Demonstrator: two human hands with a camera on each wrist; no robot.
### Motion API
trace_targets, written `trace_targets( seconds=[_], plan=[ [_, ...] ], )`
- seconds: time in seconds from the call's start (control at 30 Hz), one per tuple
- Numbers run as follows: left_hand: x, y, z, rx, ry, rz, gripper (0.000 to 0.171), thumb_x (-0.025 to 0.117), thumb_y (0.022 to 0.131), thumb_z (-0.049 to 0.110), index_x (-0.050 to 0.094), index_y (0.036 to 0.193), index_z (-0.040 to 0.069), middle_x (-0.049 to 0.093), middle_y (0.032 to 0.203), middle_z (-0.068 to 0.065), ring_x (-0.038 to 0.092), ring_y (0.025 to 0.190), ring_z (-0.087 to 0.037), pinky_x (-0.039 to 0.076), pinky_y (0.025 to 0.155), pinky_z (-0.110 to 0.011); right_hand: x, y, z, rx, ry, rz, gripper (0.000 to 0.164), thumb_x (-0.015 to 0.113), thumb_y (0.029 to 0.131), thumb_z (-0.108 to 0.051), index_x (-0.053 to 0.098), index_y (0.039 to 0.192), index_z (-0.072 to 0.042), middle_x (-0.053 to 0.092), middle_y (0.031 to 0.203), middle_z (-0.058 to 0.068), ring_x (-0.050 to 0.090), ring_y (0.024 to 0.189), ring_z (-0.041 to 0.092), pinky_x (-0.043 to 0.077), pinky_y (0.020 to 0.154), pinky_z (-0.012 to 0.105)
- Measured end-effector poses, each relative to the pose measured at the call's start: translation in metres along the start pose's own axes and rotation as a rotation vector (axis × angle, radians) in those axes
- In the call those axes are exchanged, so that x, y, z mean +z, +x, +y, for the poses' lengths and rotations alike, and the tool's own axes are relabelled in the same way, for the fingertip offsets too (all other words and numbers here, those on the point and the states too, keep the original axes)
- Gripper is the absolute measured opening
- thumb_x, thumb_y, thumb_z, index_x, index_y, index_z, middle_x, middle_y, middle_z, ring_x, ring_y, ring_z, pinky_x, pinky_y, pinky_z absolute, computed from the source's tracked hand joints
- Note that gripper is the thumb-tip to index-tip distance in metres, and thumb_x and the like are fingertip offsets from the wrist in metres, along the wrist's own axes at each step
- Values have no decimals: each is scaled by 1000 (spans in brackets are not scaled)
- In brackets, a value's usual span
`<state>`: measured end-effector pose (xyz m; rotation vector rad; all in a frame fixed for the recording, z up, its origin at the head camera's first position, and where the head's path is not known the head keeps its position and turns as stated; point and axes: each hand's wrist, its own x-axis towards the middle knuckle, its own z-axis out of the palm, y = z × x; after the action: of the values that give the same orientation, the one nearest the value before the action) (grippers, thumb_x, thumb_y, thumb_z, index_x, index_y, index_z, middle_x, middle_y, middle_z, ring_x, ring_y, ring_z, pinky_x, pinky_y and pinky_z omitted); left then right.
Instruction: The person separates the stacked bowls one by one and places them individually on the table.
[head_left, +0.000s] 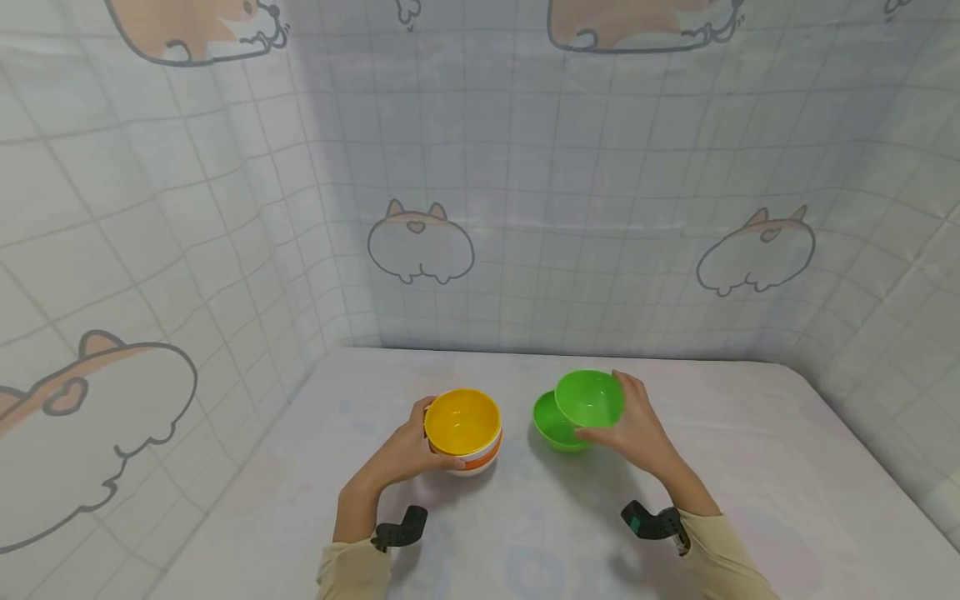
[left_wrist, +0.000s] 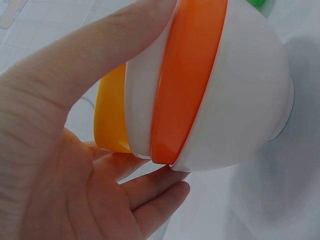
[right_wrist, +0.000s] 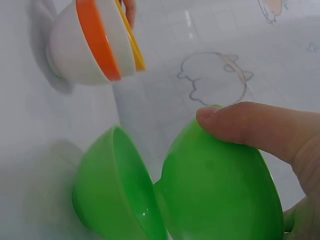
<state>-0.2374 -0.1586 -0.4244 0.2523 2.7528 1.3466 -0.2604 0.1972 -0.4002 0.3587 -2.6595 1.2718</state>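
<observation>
In the head view my left hand (head_left: pixel 405 452) grips a stack of nested bowls from its left side, thumb at the near side. A yellow bowl (head_left: pixel 461 423) is on top; below it come a white bowl (left_wrist: pixel 142 97), an orange bowl (left_wrist: pixel 187 85) and an outer white bowl (left_wrist: pixel 245 92) with its foot close to the table. To the right, my right hand (head_left: pixel 639 423) holds a green bowl (head_left: pixel 591 400) by its rim, thumb on the near side. This bowl is tilted just above another green bowl (head_left: pixel 553 427) on the table, and their edges overlap in the right wrist view.
The bowls are on a white table (head_left: pixel 517 542). A fabric backdrop (head_left: pixel 585 200) with grid lines and corgi drawings rises behind the table and along both sides. Dark wrist cameras (head_left: pixel 402 528) sit on both forearms.
</observation>
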Motion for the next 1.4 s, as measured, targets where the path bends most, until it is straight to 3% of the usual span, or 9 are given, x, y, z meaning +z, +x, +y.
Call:
trace_targets(
  seconds=[0.97,1.4],
  plan=[
    [1,1,2,-23,4,14,120,89,62,47,18,151,9,45,142,-11,49,123,-28,38,100,-55,-24,-5,30,48,-21,38,110,86,71,-35,20,144,14,20,144,36,31,127,51,28,99,69],
    [0,1,4,-31,-5,-3,117,89,65,42,18,150,7,42,144,-13,46,126,-31,35,101,-59,-29,-9,47,118,-49,4,111,84,72,-37,18,143,16,21,141,38,37,122,52,34,95,68]
  ],
)
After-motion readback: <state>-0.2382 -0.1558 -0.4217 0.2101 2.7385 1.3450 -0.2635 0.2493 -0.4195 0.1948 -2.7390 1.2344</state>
